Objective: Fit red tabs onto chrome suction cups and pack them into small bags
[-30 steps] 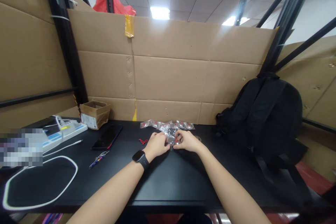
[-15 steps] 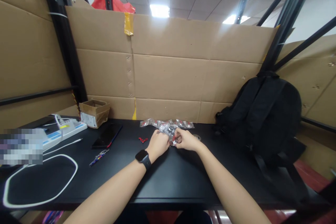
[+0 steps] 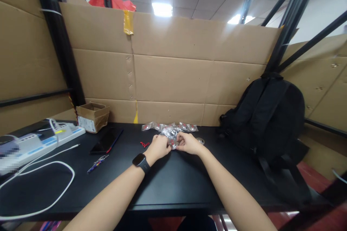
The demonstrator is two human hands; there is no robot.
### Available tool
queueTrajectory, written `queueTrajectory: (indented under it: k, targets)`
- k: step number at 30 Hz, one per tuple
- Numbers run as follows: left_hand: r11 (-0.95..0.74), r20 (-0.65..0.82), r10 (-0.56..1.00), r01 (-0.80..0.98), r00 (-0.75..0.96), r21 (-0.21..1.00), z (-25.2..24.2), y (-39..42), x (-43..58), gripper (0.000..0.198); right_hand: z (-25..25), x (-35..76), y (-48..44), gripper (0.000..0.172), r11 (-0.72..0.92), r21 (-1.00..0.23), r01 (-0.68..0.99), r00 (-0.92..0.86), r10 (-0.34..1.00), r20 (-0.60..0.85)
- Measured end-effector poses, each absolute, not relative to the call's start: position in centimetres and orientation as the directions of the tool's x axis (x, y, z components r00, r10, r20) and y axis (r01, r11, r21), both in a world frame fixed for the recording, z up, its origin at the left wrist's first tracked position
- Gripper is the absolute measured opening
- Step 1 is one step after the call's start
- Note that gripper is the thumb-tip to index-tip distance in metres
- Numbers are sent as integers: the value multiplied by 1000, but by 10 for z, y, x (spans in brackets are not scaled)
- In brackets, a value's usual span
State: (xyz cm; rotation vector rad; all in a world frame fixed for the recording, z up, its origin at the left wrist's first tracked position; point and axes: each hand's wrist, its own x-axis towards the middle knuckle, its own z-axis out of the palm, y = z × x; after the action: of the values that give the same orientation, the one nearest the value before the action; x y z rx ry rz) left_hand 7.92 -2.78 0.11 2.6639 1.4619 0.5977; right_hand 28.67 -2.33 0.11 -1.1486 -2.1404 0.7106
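Between my two hands is a small clear plastic packet (image 3: 172, 143) with something red and round inside, low over the black table. My left hand (image 3: 159, 148), below a black watch (image 3: 141, 161), is closed with its fingertips on the packet's left side. From the right, my right hand (image 3: 189, 143) pinches the packet's other edge. Right behind them lies a pile of similar shiny clear packets (image 3: 170, 131), several with red showing, spread in a row by the cardboard wall. What exactly the packets contain is too small to tell.
On the left are a red cord (image 3: 144, 144), a keychain (image 3: 97, 163), a black tablet-like device (image 3: 106, 142), a small cardboard box (image 3: 93, 117) and a power strip (image 3: 51, 142) with white cables. A clear tape-like ring (image 3: 200, 140) lies beside my right hand. A black backpack (image 3: 271, 115) stands at right.
My hands have drawn slightly apart, and the packet with its red content now shows between them. The whole view has shifted a little.
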Motion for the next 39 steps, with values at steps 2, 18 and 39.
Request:
queueTrajectory:
  k: [2,18,39]
  targets:
    - [-555,312,820,801,480,226,2,-27,77,17,0,286,-23,26,485,-676,555,-434,862,262]
    - [-509,328,843,830,426,229,3,-25,77,14,-10,280,-17,18,477,-661,580,-409,872,270]
    - [-451,404,850,865,340,221,1,-25,72,15,-11,267,-19,21,501,-497,709,-336,859,387]
